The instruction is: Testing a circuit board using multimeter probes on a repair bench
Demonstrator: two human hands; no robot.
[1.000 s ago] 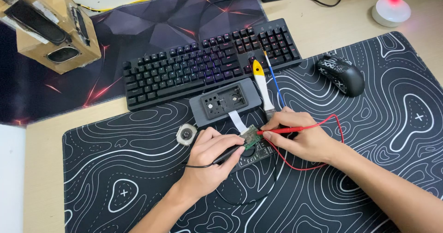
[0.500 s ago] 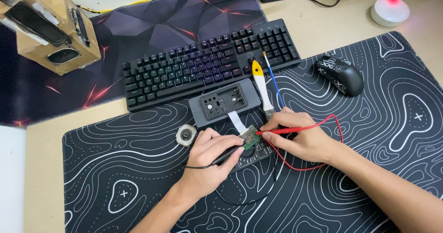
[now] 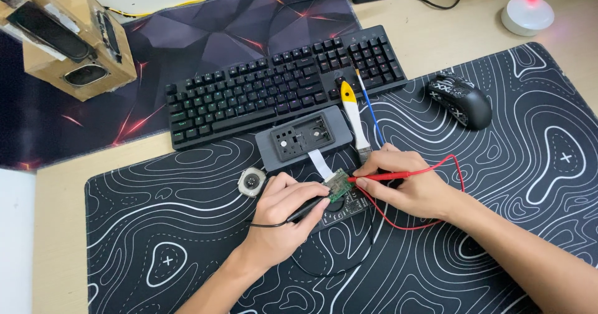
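Note:
A small green circuit board (image 3: 338, 184) lies on a dark pad in the middle of the black desk mat (image 3: 156, 227). My left hand (image 3: 283, 211) grips a black test probe (image 3: 306, 209) like a pen, its tip at the board's lower left. From the right, my right hand (image 3: 411, 183) holds a red test probe (image 3: 380, 177) with its tip on the board's right edge. Red and black leads trail toward me. A white ribbon cable (image 3: 319, 162) runs from the board up to a grey fixture (image 3: 303, 138).
A black keyboard (image 3: 280, 90) lies behind the fixture. A white-handled brush with a yellow end (image 3: 352, 115) and a blue tool lie beside it. A black mouse (image 3: 460, 100) sits right, a small round silver part (image 3: 251, 181) left, a wooden speaker box (image 3: 68, 37) far left.

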